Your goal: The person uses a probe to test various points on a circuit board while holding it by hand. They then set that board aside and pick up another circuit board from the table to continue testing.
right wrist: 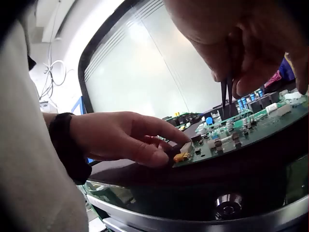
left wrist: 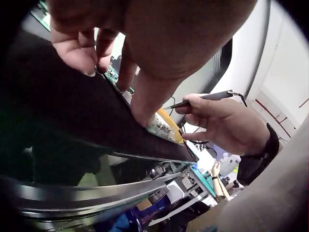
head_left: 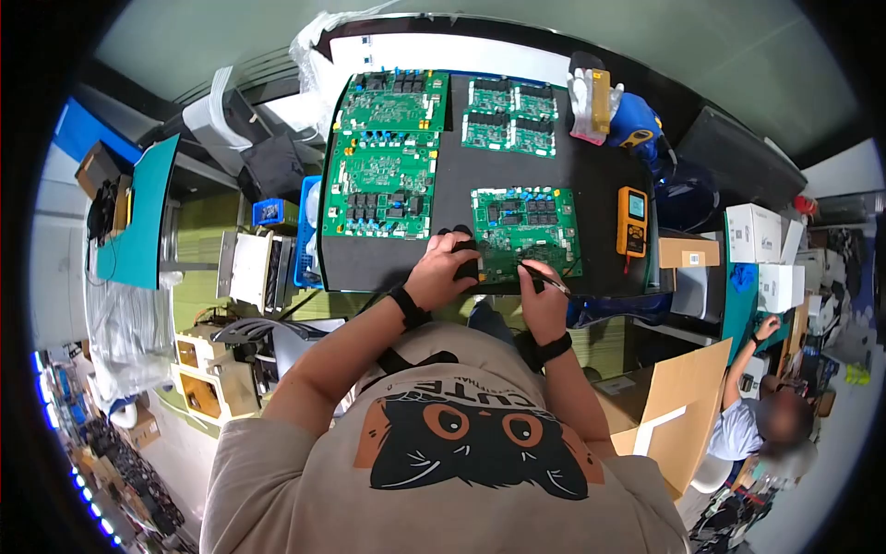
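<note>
A green circuit board (head_left: 526, 231) with black relays and blue parts lies near the table's front edge. At its left corner, my left hand (head_left: 445, 274) grips the edge between thumb and fingers, beside a yellow connector (right wrist: 181, 157). My right hand (head_left: 543, 300) pinches dark tweezers (right wrist: 227, 96) above the board. In the right wrist view their two pointed tips aim down among the components, slightly apart. The right hand (left wrist: 227, 123) shows palm side in the left wrist view, the dark tweezers (left wrist: 207, 97) running between thumb and fingers.
Larger green boards (head_left: 383, 185) lie at the left of the black table (head_left: 461, 180); several small boards (head_left: 510, 117) lie at the back. A yellow handheld meter (head_left: 632, 222) lies at right. An open cardboard box (head_left: 683, 415) stands near my right side. Another person (head_left: 748, 425) sits far right.
</note>
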Demonstrator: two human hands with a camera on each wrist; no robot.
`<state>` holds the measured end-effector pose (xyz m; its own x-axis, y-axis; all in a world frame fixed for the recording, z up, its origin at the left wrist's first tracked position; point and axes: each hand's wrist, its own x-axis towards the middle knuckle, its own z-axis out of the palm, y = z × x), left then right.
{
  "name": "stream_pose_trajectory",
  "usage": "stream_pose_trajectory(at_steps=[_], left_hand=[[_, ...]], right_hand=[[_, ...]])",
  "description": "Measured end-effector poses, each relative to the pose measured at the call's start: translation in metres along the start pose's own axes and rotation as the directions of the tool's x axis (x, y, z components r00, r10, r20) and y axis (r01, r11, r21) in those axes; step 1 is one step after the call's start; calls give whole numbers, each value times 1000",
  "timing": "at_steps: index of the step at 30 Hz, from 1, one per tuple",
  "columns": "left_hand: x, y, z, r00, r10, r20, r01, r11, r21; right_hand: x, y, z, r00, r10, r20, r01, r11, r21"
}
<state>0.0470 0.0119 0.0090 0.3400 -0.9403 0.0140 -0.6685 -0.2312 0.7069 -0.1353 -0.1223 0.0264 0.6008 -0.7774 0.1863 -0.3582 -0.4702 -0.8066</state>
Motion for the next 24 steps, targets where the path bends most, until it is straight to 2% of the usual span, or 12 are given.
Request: stream_pose_trajectory(at_steps=[4, 6, 9, 13, 16, 17, 18, 19, 21, 24], left_hand=[[7, 6, -2, 1000, -20, -14, 20, 1000, -4], [9, 5, 3, 999, -42, -26, 41, 999, -16], [9, 3, 6, 999, -45, -14, 45, 999, -16], [7, 4, 8, 997, -79, 7, 78, 997, 26], [10, 2, 2, 999, -52, 12, 52, 999, -2], [13, 3, 0, 999, -30, 16, 31, 999, -35], [20, 7, -4, 998, -29, -54, 26, 997, -67], [27, 12, -9, 992, -29, -123, 17, 995, -98], [43, 21, -17, 976, -86, -201, 68, 993, -98], [72, 22, -21, 969, 24, -246, -7, 997, 72]], right_hand=[[-1, 15, -10, 996, 73, -55, -74, 997, -32], [2, 16, -19, 964, 263, 34, -264, 963, 45], [6, 32, -23, 970, 237, 51, -242, 965, 104], [17, 36, -36, 966, 238, 100, -246, 966, 80], [25, 41, -43, 969, 209, 131, -228, 962, 151], [28, 42, -45, 973, 189, 132, -218, 943, 252], [31, 43, -46, 977, 169, 130, -205, 914, 350], [34, 46, -49, 978, 162, 134, -200, 913, 355], [39, 53, -54, 952, 218, 216, -295, 845, 445], [45, 59, -54, 972, 138, 189, -215, 847, 486]])
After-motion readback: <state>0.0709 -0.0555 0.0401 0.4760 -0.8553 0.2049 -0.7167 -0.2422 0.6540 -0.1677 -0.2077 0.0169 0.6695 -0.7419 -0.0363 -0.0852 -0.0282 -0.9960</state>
